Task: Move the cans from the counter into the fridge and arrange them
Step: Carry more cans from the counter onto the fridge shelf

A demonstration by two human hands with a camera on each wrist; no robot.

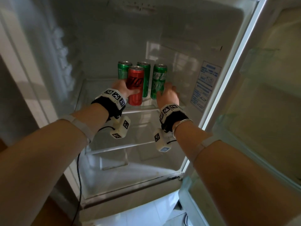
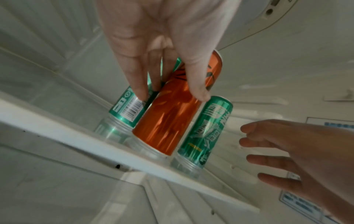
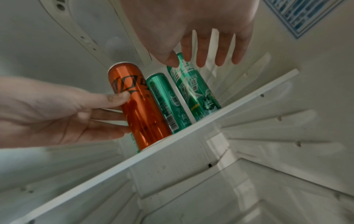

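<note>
Four slim cans stand on the fridge's glass shelf [image 1: 140,110]. My left hand [image 1: 123,89] grips the red can [image 1: 136,86] at the front left, thumb across its face [image 2: 199,91] and fingers behind it. Behind the red can stand a green can [image 1: 123,70] at the left and another green can [image 1: 145,79] in the middle. A third green can [image 1: 158,82] stands at the right. My right hand [image 1: 167,95] hovers just right of it, fingers straight and spread [image 3: 201,60], holding nothing; its thumb tip is close to that can's top.
The fridge door [image 1: 260,111] hangs open at the right. A blue label [image 1: 205,85] is on the right inner wall. A lower glass shelf [image 1: 122,147] lies beneath my wrists. A black cable [image 1: 79,176] hangs from my left arm.
</note>
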